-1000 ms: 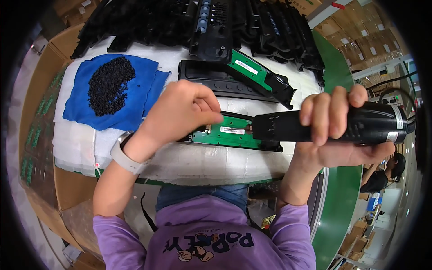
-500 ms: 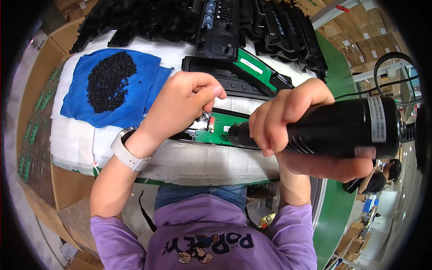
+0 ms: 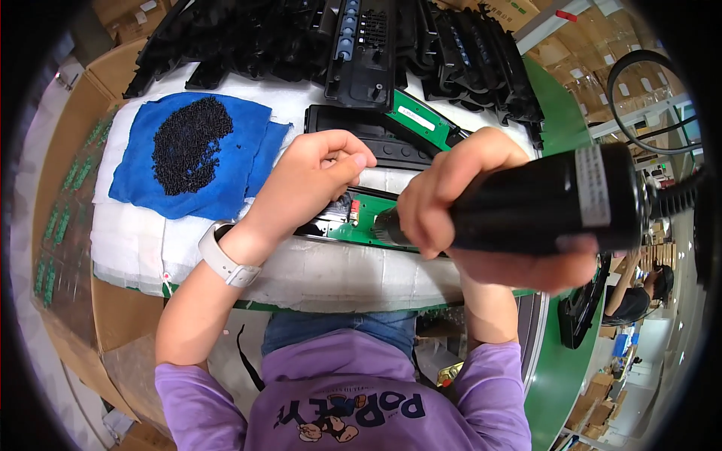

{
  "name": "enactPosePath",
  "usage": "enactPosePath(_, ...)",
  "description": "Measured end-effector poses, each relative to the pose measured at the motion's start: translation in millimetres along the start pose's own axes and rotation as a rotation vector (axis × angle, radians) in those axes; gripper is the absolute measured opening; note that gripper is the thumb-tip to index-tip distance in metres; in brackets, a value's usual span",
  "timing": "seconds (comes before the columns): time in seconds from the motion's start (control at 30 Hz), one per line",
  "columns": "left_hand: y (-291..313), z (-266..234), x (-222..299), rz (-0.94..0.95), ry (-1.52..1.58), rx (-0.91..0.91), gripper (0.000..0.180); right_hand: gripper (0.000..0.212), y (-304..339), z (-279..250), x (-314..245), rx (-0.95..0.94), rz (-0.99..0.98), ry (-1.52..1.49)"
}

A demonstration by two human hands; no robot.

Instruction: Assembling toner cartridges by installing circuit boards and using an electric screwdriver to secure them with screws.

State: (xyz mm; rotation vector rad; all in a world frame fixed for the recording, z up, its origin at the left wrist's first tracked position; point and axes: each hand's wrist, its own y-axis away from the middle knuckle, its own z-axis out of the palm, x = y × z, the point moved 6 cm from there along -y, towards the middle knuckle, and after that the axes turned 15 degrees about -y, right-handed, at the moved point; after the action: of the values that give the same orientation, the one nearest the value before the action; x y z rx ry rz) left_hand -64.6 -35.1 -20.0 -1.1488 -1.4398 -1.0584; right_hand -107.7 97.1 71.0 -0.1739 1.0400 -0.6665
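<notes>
My right hand (image 3: 451, 199) is wrapped around a thick black electric screwdriver (image 3: 538, 199), which lies almost level. Its tapered nose is over the green circuit board (image 3: 367, 216) in a long black housing (image 3: 342, 238); the tip's contact is hidden. Curled above the board's left part is my left hand (image 3: 297, 177), thumb pressed against the fingers. Anything pinched there is too small to make out. A small red component (image 3: 354, 210) shows on the board beside that hand. To the left, a pile of small black screws (image 3: 192, 146) lies on a blue cloth (image 3: 135, 177).
Behind my hands lies another black housing (image 3: 338, 124) with a green board (image 3: 417, 119) leaning across it. Many black plastic housings (image 3: 248, 45) are heaped along the back. White padding (image 3: 316, 278) covers the bench. A co-worker (image 3: 635, 297) is far right, beyond a black part (image 3: 580, 312).
The screwdriver and my right hand have shifted slightly left along the board. My left hand stays curled in nearly the same place. At right, the black part now shows more fully on the green surface.
</notes>
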Motion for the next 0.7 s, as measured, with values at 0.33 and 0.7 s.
enactPosePath(0.33,8.6,14.3,16.4,-0.018,0.177,-0.199,0.013,0.081,9.1,-22.4,-67.8,-0.005,-0.438,-0.172)
enactPosePath(0.7,7.5,16.0,18.3,0.013,0.135,-0.260,0.012,0.060,13.3,-21.7,-59.7,0.126,-0.464,-0.196)
